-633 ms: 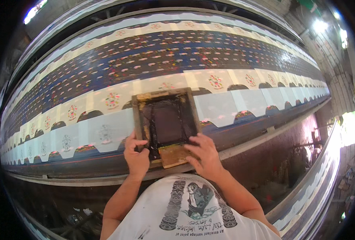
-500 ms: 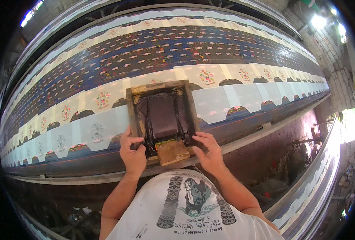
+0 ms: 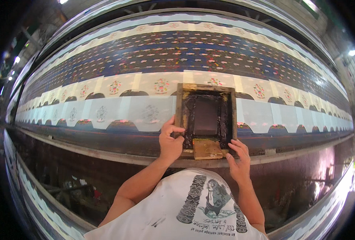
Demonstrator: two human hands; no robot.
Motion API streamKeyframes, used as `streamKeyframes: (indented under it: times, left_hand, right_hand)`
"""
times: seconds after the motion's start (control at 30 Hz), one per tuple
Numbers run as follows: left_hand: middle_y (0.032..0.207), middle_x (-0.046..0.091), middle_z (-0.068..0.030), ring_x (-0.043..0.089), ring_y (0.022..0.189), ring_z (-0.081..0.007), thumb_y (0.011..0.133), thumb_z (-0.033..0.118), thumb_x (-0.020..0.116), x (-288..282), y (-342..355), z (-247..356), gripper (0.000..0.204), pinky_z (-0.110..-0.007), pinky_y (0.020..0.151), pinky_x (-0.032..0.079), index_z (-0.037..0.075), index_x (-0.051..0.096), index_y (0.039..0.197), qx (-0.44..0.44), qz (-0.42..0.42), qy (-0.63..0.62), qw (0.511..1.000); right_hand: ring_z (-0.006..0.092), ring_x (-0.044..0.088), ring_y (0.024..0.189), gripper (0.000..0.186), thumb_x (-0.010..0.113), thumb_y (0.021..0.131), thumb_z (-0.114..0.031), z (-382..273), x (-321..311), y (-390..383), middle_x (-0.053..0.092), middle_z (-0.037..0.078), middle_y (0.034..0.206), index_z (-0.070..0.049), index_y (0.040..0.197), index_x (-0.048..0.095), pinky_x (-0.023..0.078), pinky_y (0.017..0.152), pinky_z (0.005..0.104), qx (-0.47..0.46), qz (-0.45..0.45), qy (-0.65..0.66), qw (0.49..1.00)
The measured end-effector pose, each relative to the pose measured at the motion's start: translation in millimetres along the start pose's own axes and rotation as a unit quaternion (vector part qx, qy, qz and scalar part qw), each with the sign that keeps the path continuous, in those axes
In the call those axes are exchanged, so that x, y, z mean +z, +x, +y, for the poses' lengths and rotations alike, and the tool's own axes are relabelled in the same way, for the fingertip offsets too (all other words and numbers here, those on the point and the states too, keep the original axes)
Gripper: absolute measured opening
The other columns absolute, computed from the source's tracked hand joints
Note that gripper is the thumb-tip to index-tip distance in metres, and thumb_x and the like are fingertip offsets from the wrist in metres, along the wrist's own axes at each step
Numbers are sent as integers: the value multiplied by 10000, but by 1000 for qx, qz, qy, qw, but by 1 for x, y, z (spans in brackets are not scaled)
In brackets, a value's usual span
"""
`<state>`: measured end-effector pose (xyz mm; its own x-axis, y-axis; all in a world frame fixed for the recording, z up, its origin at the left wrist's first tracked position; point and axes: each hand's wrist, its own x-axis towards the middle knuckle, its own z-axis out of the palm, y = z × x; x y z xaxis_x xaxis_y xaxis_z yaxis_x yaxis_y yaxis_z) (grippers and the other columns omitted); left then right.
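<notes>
A wooden screen-printing frame (image 3: 206, 114), coated inside with dark ink, lies over a row of pale blue pieces (image 3: 257, 113) on the long table. A tan wooden blade (image 3: 206, 150) rests across its near end. My left hand (image 3: 171, 141) has its fingers closed round the frame's left side, thumb bent in. My right hand (image 3: 238, 162) holds the lower right corner, fingertips on the rim and thumb near the blade. Grey printed emblems (image 3: 150, 114) show on the pieces left of the frame.
A cream row with colourful emblems (image 3: 161, 85) runs behind, then a dark strip covered in small marks (image 3: 145, 52). A metal rail (image 3: 270, 158) edges the near side. Further tables (image 3: 41, 196) curve along the lower left and right, beyond a dark gap.
The view has turned, so the frame and both hands appear farther right and the table more level. The hands are still at the frame's near sides.
</notes>
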<state>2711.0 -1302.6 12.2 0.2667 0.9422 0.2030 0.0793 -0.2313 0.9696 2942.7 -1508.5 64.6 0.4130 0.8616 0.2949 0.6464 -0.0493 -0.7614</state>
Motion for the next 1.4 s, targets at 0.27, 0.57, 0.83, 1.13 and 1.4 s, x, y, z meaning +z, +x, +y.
streamKeyframes:
  times: [0.27,0.57,0.83,1.13,1.4]
  left_hand:
    - [1709,557,-268,525,1589,-395,802,-156,715,13,-3,-8,336,-455,1304,409,62,791,1048,-43,2,-24,999]
    - [1696,569,-282,530,1586,-404,792,-147,761,23,-5,-3,325,-477,1313,401,68,789,1034,-61,-4,18,998]
    - [1623,613,-256,532,1521,-480,854,3,788,8,4,11,646,-563,1288,418,20,706,1494,12,-67,189,980]
    - [1522,655,-234,514,1500,-490,985,262,806,-13,22,30,530,-658,1254,363,8,736,1445,195,-107,404,887]
    - [1472,675,-208,524,1491,-468,1007,284,781,-10,25,23,488,-659,1288,339,6,754,1407,187,-115,409,886]
  right_hand:
    - [473,624,1435,435,878,928,-112,-28,-2,24,691,200,1471,-57,1346,776,497,1193,591,-158,-123,-84,976]
    - [404,700,1253,498,760,857,39,-54,-2,71,740,167,1332,-33,1350,759,573,1050,524,-208,-286,-194,915]
    - [436,745,1185,410,666,890,50,-45,-9,179,797,208,1195,-51,1266,796,599,1033,532,-159,-416,-138,885]
    - [436,744,1209,426,656,888,51,2,46,242,802,206,1243,-79,1263,812,600,1055,529,-180,-205,-191,943]
    - [392,724,1062,472,725,852,36,-9,47,171,762,137,1111,-90,1297,816,581,976,513,-227,-169,-214,935]
